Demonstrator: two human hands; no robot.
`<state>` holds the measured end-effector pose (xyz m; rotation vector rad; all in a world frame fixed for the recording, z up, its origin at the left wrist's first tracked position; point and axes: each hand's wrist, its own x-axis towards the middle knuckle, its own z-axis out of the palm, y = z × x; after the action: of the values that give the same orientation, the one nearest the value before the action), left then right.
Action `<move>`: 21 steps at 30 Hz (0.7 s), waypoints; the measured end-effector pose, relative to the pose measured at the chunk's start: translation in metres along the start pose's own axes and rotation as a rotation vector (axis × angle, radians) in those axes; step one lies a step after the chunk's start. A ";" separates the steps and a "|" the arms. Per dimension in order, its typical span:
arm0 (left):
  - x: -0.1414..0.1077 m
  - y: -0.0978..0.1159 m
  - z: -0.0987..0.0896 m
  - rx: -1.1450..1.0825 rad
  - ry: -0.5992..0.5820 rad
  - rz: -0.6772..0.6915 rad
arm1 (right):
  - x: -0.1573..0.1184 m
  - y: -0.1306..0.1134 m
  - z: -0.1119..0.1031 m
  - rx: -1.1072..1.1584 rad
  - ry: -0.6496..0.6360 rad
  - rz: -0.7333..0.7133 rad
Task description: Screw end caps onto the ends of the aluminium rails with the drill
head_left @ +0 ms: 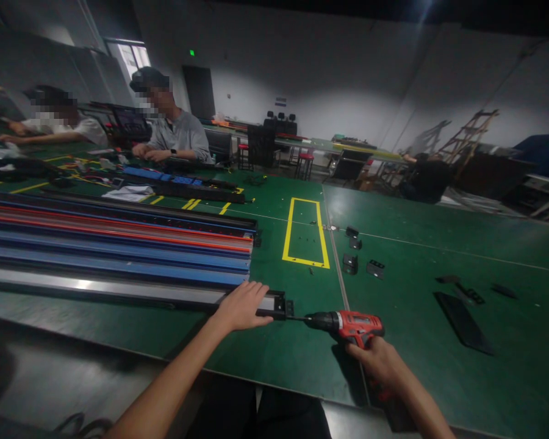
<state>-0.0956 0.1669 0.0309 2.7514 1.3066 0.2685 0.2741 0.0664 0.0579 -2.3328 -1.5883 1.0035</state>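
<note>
My right hand [382,360] grips a red and black cordless drill [359,324] by its handle. The drill lies level, and its long thin bit points left to the end of a long black and silver metal profile [165,292]. A black end piece [280,305] caps that profile; the bit tip appears to meet it, though exact contact is hard to tell. Over the profile's right end rests my left hand [244,305], fingers stretched out across its top. Behind it lie several long blue profiles [119,259] and orange-red strips [187,236], side by side.
Black brackets [350,263] and a flat black plate [462,323] lie on the green table [407,244] to the right. Small screws sit in and near a yellow taped rectangle [305,263]. Across the table, a person in grey [183,137] works beside blue parts and wires.
</note>
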 end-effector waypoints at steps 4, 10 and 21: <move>0.000 0.000 0.000 0.012 -0.007 -0.005 | 0.002 0.003 0.001 0.002 -0.013 -0.006; 0.000 -0.002 0.005 0.009 0.011 0.005 | 0.002 0.004 0.001 -0.023 -0.007 -0.043; 0.000 -0.004 0.006 -0.029 0.006 0.003 | 0.004 0.007 0.002 -0.006 -0.007 -0.041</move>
<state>-0.0979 0.1695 0.0248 2.7307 1.2899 0.2933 0.2788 0.0662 0.0514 -2.2930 -1.6370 1.0002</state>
